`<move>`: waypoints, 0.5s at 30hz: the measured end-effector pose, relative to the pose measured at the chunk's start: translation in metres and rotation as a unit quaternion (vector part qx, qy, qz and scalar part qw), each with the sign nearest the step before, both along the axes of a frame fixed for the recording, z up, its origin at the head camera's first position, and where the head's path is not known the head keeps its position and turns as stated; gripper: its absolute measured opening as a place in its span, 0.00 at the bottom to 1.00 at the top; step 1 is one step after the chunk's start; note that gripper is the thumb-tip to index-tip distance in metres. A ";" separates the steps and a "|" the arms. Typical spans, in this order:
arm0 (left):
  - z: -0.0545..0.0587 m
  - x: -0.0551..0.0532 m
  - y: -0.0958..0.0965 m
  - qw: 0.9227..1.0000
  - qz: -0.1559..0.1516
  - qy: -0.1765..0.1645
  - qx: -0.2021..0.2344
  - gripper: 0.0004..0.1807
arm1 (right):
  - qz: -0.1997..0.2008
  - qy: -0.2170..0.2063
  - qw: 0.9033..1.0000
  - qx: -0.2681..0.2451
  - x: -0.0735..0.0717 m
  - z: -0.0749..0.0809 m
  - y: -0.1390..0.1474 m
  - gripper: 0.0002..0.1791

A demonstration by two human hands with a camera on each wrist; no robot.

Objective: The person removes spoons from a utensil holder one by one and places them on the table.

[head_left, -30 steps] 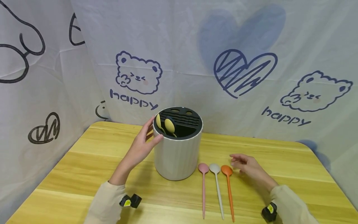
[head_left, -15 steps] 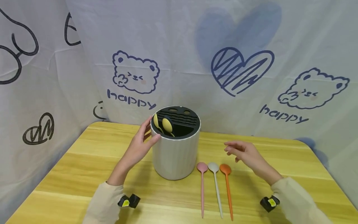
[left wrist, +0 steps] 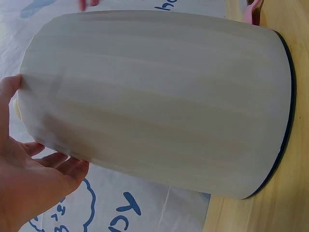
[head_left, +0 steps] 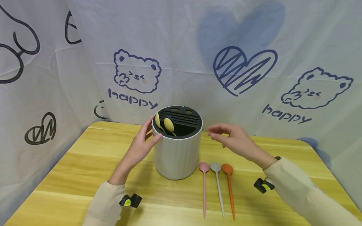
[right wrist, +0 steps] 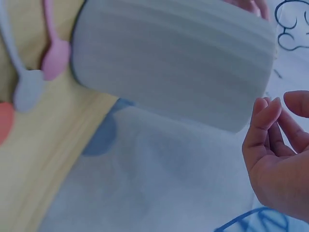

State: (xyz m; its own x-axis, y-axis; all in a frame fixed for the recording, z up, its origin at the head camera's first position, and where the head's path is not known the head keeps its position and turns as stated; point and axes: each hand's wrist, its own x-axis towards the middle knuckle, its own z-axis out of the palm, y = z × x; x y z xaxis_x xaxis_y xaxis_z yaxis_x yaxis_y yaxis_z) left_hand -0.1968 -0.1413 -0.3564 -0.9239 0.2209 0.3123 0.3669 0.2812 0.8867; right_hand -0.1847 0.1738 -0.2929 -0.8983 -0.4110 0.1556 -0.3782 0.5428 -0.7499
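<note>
On the table stands a white ribbed utensil holder (head_left: 176,160) with a black slotted lid (head_left: 188,119). Two yellow spoons, one (head_left: 169,125) nearer the middle and another (head_left: 157,120) by the left rim, poke bowl-up out of its large opening; their handles are hidden inside. My left hand (head_left: 140,142) holds the holder's left side near the top, thumb at the front rim and fingers round the back. To the right of the lid, my right hand (head_left: 233,139) hovers with loosely bent fingers and nothing in them. It is also seen beside the holder (right wrist: 178,58) in the right wrist view.
A pink spoon (head_left: 204,188), a white spoon (head_left: 218,188) and an orange spoon (head_left: 230,188) lie side by side on the wooden table (head_left: 99,157), right of the holder, bowls pointing away. A printed cloth (head_left: 181,47) hangs behind the table.
My right hand has risen from beside the orange spoon's bowl and moved left toward the holder's lid. My left hand and the holder have stayed in place.
</note>
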 end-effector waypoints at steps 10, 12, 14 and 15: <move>0.000 -0.001 0.001 1.000 -0.002 -0.001 0.003 0.39 | 0.040 0.001 0.999 0.002 -0.011 0.028 -0.033 0.16; 0.000 -0.001 0.001 1.000 -0.003 -0.001 0.003 0.39 | 0.044 -0.007 0.999 -0.006 -0.013 0.031 -0.038 0.16; 0.001 0.000 0.001 1.000 -0.002 -0.002 0.002 0.39 | 0.045 -0.014 0.999 -0.011 -0.015 0.034 -0.043 0.17; 0.001 0.000 0.001 1.000 -0.001 -0.002 0.002 0.39 | 0.046 -0.016 0.999 -0.011 -0.016 0.035 -0.046 0.17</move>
